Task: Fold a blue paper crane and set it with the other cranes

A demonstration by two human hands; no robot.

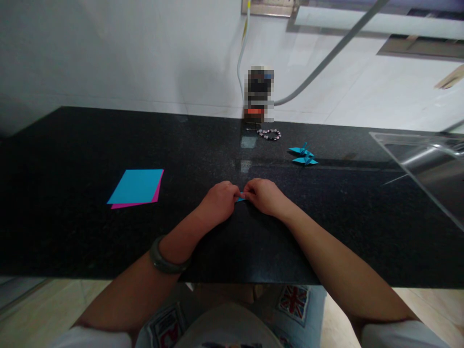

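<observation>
On the surface (250,246), your left hand (220,199) and right hand (265,195) are pinching paper (239,197), seemingly folding, the next move calling for a firm crease.

A thick, rounded, smooth dark grey-green bangle (169,266) circles the left forearm (190,229), left of centre. Short, plain, pale sleeves (395,334) show at the lower left and lower right, and a pale top (228,326) with a dark print (232,345) fills the bottom centre. Pale blue-grey cloth bottoms (316,314) carry a Union Jack patch (294,302) right of centre and a dark, pale-edged patch (168,328) with red marking to the left.
</observation>
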